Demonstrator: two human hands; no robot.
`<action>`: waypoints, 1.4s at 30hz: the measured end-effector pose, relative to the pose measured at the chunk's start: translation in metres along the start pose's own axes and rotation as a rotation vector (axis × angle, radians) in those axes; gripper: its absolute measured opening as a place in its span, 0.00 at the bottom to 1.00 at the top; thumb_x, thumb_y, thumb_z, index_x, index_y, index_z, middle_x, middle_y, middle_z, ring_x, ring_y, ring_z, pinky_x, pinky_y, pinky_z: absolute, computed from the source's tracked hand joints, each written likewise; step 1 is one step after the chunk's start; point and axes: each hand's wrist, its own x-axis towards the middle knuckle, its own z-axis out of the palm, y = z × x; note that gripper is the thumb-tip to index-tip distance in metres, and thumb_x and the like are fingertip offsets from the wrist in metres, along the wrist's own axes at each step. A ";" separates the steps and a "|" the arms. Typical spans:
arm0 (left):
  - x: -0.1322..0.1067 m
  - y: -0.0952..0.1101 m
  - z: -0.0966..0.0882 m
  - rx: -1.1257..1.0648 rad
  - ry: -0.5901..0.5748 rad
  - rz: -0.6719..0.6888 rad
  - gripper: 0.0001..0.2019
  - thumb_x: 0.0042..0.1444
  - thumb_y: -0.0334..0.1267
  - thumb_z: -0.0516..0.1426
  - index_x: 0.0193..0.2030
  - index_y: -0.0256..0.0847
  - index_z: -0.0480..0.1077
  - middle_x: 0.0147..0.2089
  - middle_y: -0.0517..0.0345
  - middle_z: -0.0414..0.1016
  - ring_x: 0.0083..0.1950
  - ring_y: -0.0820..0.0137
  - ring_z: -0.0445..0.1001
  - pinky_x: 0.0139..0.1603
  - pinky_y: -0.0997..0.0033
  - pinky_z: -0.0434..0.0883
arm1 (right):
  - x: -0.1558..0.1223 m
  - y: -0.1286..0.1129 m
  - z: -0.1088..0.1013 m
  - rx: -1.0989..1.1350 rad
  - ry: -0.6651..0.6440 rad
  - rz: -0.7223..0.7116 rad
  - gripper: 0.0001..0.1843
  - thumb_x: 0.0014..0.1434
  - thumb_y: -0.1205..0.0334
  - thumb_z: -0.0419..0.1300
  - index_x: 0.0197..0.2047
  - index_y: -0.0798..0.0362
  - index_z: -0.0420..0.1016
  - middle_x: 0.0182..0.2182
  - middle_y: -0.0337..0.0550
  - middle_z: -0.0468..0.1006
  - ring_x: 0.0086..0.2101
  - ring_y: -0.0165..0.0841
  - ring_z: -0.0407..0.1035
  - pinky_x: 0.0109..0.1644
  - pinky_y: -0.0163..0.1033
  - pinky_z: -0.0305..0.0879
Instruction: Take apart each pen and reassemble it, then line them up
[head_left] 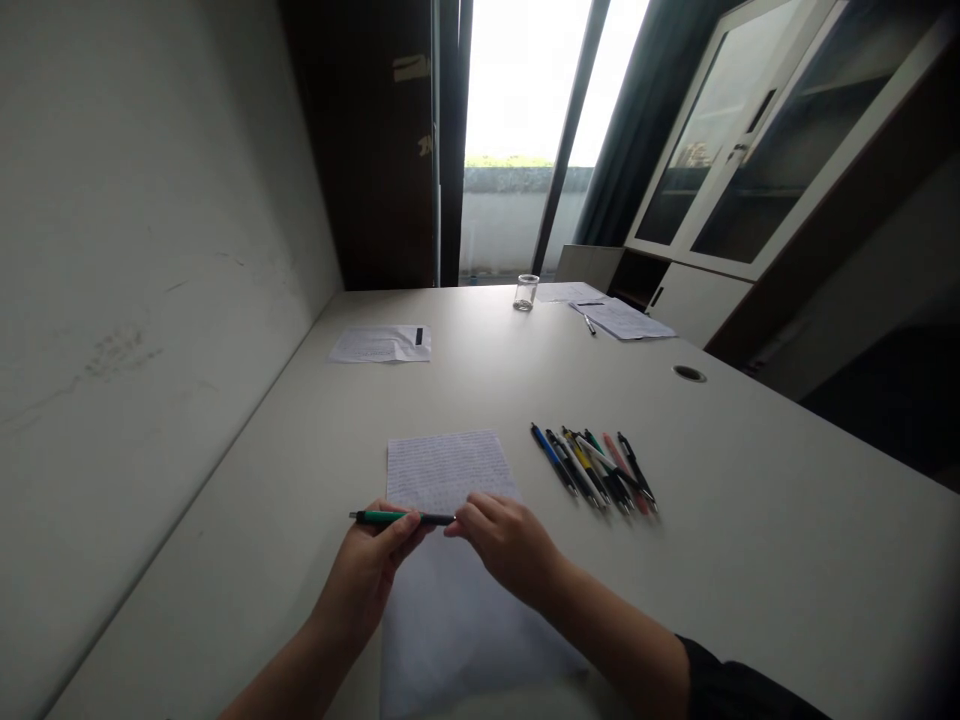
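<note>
A green and black pen [382, 517] lies level across both my hands, above a sheet of handwritten paper [450, 462]. My left hand [379, 550] grips the pen's green barrel, with the thumb on top. At the pen's right end, the fingers of my right hand [502, 535] pinch the tip; they hide the very end. Under my forearms a blank part of the paper reaches toward me. Right of the paper lies a row of several pens [592, 470], in blue, black, yellow, white, green and pink, some crossing each other.
A clear glass [526, 292] stands near the table's far edge. Papers [626, 318] with a pen [589, 325] lie at the back right, another sheet [382, 343] at the back left. A round cable hole [689, 374] is at the right. A wall [150, 300] borders the table's left side.
</note>
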 end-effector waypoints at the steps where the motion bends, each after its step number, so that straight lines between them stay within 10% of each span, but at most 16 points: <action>1: -0.001 0.000 0.000 -0.021 0.010 -0.012 0.09 0.45 0.34 0.69 0.28 0.35 0.73 0.34 0.56 0.78 0.42 0.68 0.77 0.50 0.71 0.74 | 0.000 0.000 -0.002 -0.036 0.004 -0.031 0.17 0.70 0.59 0.51 0.29 0.53 0.66 0.26 0.40 0.70 0.27 0.31 0.64 0.31 0.37 0.54; 17: -0.004 -0.003 -0.004 -0.108 0.136 -0.106 0.06 0.45 0.27 0.67 0.26 0.35 0.73 0.31 0.56 0.77 0.39 0.68 0.79 0.47 0.74 0.78 | 0.002 -0.009 -0.016 -0.091 0.019 -0.113 0.15 0.70 0.61 0.50 0.31 0.52 0.68 0.26 0.40 0.70 0.27 0.31 0.64 0.32 0.37 0.56; 33: -0.006 -0.007 0.005 0.039 0.045 0.076 0.09 0.44 0.36 0.69 0.29 0.38 0.75 0.36 0.57 0.80 0.46 0.65 0.79 0.55 0.68 0.75 | 0.004 -0.012 -0.010 0.520 -0.027 0.432 0.23 0.71 0.56 0.46 0.26 0.53 0.67 0.17 0.33 0.67 0.21 0.26 0.63 0.29 0.31 0.57; 42: 0.001 -0.011 -0.004 -0.069 0.057 -0.029 0.07 0.45 0.31 0.69 0.26 0.36 0.75 0.34 0.58 0.78 0.42 0.68 0.79 0.51 0.72 0.78 | 0.002 -0.009 -0.004 0.253 0.120 0.180 0.16 0.69 0.55 0.51 0.32 0.52 0.69 0.27 0.41 0.73 0.27 0.30 0.66 0.34 0.34 0.60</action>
